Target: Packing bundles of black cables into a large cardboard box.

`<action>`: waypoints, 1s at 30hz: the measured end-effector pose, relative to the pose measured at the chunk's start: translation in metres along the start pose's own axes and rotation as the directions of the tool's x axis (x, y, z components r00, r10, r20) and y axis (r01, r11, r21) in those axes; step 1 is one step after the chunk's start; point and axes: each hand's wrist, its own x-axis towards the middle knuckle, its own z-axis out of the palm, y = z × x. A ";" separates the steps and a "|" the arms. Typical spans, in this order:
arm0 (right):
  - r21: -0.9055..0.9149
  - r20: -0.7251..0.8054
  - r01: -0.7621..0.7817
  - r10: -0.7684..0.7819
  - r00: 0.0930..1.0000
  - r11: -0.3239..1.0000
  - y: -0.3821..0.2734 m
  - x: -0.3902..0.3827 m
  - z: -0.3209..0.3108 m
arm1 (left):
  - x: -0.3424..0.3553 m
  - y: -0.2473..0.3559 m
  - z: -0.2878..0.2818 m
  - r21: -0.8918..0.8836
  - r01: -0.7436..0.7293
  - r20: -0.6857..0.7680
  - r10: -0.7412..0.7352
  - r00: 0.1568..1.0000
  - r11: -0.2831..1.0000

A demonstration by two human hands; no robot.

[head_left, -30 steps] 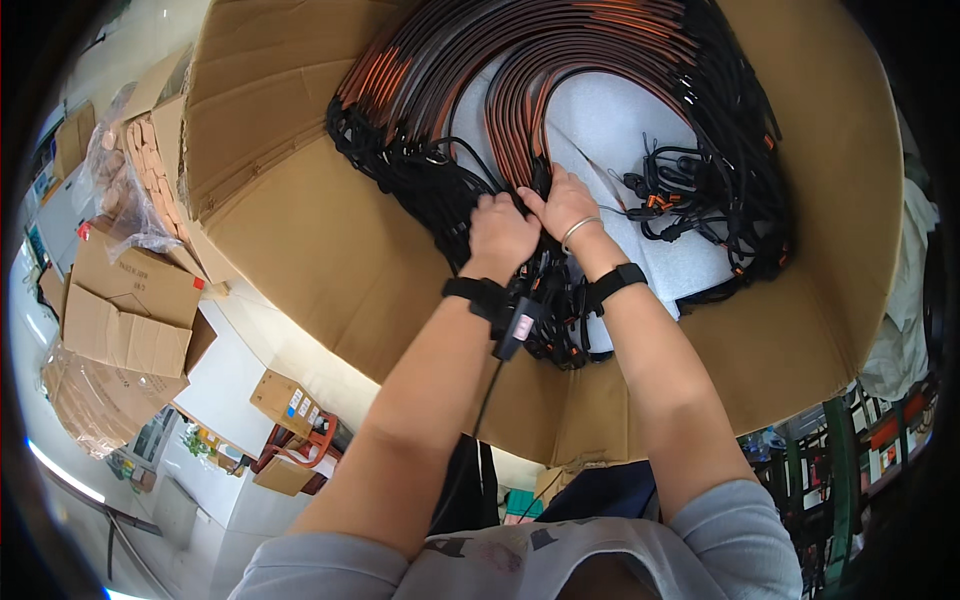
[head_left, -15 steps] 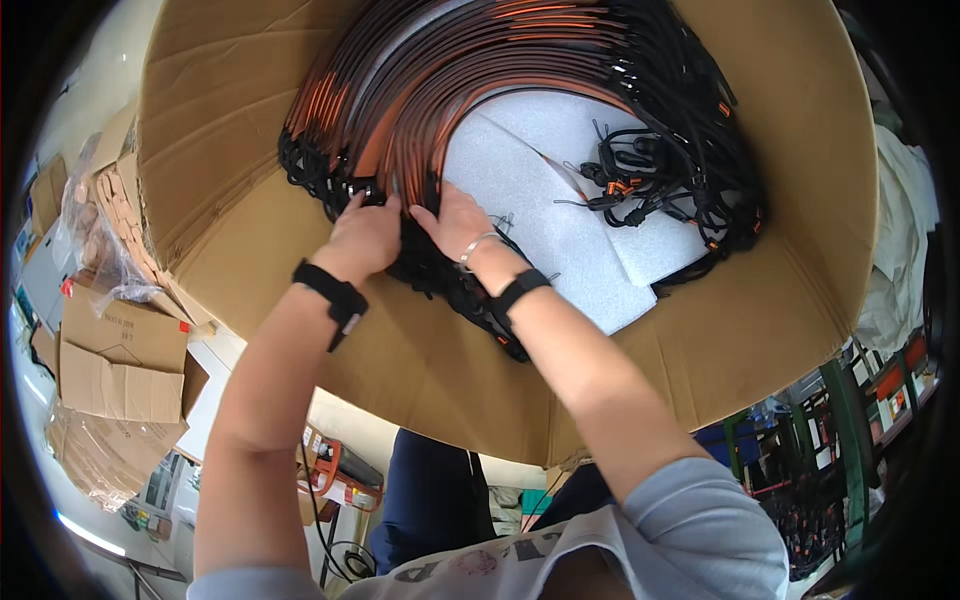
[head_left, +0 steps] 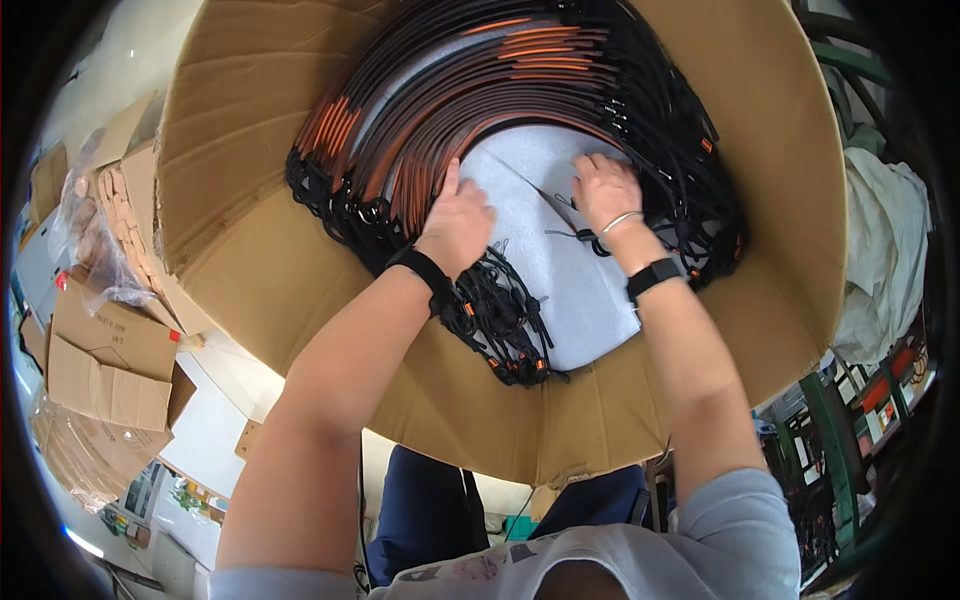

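Observation:
Inside the big cardboard box, a curved bundle of thin dark and orange rod-like strips [head_left: 400, 130] arches around white foam sheets [head_left: 530, 310], with black cords [head_left: 690, 210] at both ends. My left hand [head_left: 455, 220] lies at the bundle's inner left edge, one finger stretched up, the others loosely bent, above a tangle of cords with orange tags [head_left: 505, 330]. My right hand [head_left: 605, 195] is on the right side of the foam, beside the bundle's inner edge and cords; its fingers curl down, hiding what they hold, if anything.
The box's cardboard wall [head_left: 240, 250] surrounds the pile. Outside, torn cartons [head_left: 110, 360] and plastic-wrapped stacks [head_left: 135, 230] lie at left. A pale sheet [head_left: 870, 270] and green metal racks [head_left: 840, 460] are at right.
My hands have separated: the right moved up and right to the cords at that side, the left shifted right and up along the bundle. The loose right-hand cord tangle now shows less on the foam.

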 end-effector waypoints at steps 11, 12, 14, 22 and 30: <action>0.840 0.532 -0.541 0.269 0.803 -0.048 0.011 0.013 -0.009 | -0.014 -0.012 0.000 -0.070 0.009 -0.384 -0.036 0.923 0.998; 0.838 0.538 -0.468 0.283 0.794 -0.281 0.003 0.015 -0.006 | -0.011 -0.008 -0.005 -0.202 0.133 -0.457 -0.214 0.863 0.970; 0.693 0.559 -0.236 0.301 0.772 -0.681 -0.012 0.019 0.001 | -0.004 -0.003 -0.014 -0.477 0.319 -0.511 -0.554 0.658 0.819; 0.686 0.524 -0.103 0.392 0.756 -0.720 0.000 0.039 -0.007 | -0.007 -0.012 0.012 -0.507 0.551 -0.410 -0.748 0.522 0.663; 0.808 0.449 -0.196 0.365 0.816 -0.556 -0.026 0.025 0.003 | -0.011 0.012 0.024 -0.449 0.479 -0.303 -0.633 0.712 0.754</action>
